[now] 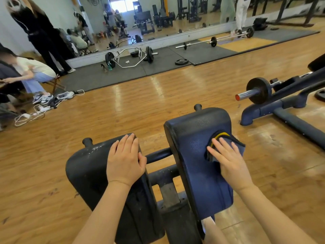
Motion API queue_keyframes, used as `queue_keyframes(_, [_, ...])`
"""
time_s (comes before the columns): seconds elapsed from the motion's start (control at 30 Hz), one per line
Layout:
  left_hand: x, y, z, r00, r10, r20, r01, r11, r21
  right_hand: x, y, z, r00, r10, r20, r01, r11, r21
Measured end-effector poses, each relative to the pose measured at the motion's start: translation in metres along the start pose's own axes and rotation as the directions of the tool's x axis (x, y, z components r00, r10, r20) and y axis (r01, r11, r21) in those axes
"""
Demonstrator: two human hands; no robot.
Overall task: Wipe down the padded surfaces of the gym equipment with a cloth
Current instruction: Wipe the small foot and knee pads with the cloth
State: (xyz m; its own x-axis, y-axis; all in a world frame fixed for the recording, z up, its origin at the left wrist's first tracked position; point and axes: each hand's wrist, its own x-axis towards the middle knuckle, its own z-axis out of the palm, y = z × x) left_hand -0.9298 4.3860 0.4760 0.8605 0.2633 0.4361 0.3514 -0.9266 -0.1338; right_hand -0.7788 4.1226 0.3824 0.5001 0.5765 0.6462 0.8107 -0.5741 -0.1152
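Observation:
Two padded rests of a gym machine stand side by side in front of me. The right pad (195, 155) is dark blue and faces me. A folded dark blue cloth (226, 141) with a yellow stripe lies on it, pressed flat by my right hand (228, 162) with straight fingers. The left pad (88, 173) shows its black back shell. My left hand (125, 159) rests on its upper edge, fingers over the top and thumb on the inner side.
A dark machine frame with a barbell sleeve and plate (258, 93) stands to the right. Barbells and a hex bar (130, 57) lie on black mats by the mirror. People sit and stand at the left, with cables (29, 115) on the wooden floor.

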Motion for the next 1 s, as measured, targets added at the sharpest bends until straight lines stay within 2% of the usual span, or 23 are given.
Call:
queue_keyframes(0.07, [0.0,-0.001,0.0,1.0,0.006,0.006,-0.006,1.0,0.0,-0.003,-0.002,-0.004,0.996,0.094,-0.007,-0.094,0.995,0.032])
queue_keyframes(0.17, [0.0,-0.001,-0.004,0.999,0.009,0.03,-0.009,1.0,-0.01,0.002,-0.023,-0.01,0.992,0.124,-0.025,-0.119,0.983,0.14])
queue_keyframes(0.3, [-0.007,-0.002,-0.014,0.998,0.057,-0.017,-0.057,0.997,-0.054,0.022,-0.055,-0.014,0.999,-0.042,-0.013,0.044,0.986,0.16])
queue_keyframes(0.4, [-0.027,-0.009,-0.019,0.972,0.235,0.006,-0.235,0.971,0.053,0.032,-0.064,-0.008,0.982,-0.175,0.075,0.17,0.983,0.075])
queue_keyframes(0.43, [-0.034,-0.01,-0.021,0.972,0.23,0.046,-0.233,0.968,0.089,0.032,-0.064,-0.007,0.975,-0.187,0.118,0.186,0.982,0.023])
queue_keyframes(0.5, [-0.044,-0.013,-0.026,0.981,0.119,0.154,-0.14,0.981,0.131,0.03,-0.062,-0.006,0.965,-0.191,0.179,0.199,0.979,-0.03])
queue_keyframes(0.57, [-0.047,-0.012,-0.028,0.959,-0.021,0.282,-0.013,0.993,0.117,0.027,-0.06,-0.007,0.96,-0.211,0.184,0.221,0.975,-0.038])
queue_keyframes(0.67, [-0.043,-0.007,-0.027,0.903,-0.09,0.421,0.004,0.98,0.2,0.019,-0.042,-0.012,0.934,-0.268,0.237,0.298,0.949,-0.1])
queue_keyframes(0.73, [-0.041,-0.008,-0.026,0.884,-0.098,0.458,-0.005,0.976,0.219,0.01,-0.02,-0.018,0.918,-0.268,0.293,0.318,0.938,-0.136])
queue_keyframes(0.83, [-0.042,-0.005,-0.026,0.879,-0.131,0.458,0.012,0.967,0.254,-0.002,0.003,-0.025,0.934,-0.166,0.317,0.221,0.964,-0.146])
queue_keyframes(0.93, [-0.042,0.003,-0.026,0.881,-0.167,0.442,0.051,0.964,0.262,-0.002,-0.008,-0.024,0.977,-0.087,0.197,0.1,0.993,-0.057])
queue_keyframes(1.0, [-0.043,0.005,-0.025,0.873,-0.189,0.45,0.069,0.961,0.268,0.005,-0.029,-0.02,0.985,-0.116,0.131,0.119,0.993,-0.013])
